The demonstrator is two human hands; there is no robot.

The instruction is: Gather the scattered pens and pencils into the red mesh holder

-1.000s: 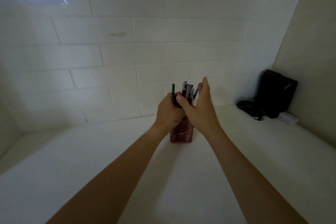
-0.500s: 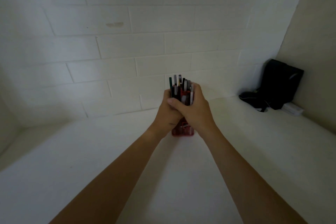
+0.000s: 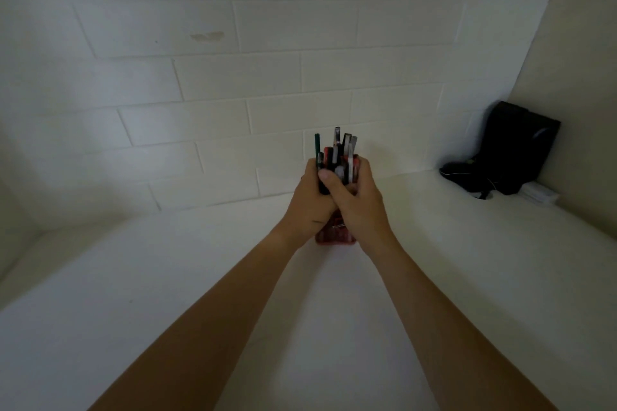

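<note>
Right hand (image 3: 362, 207) now clasped, red mesh holder (image 3: 335, 234) mostly hidden

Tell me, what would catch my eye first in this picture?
Two bare arms reach to the middle, where the left hand and right hand close in one grip around a red holder standing on the white counter. A bunch of pens sticks up above the fingers. At the far right corner a black bag leans against the wall.
</note>
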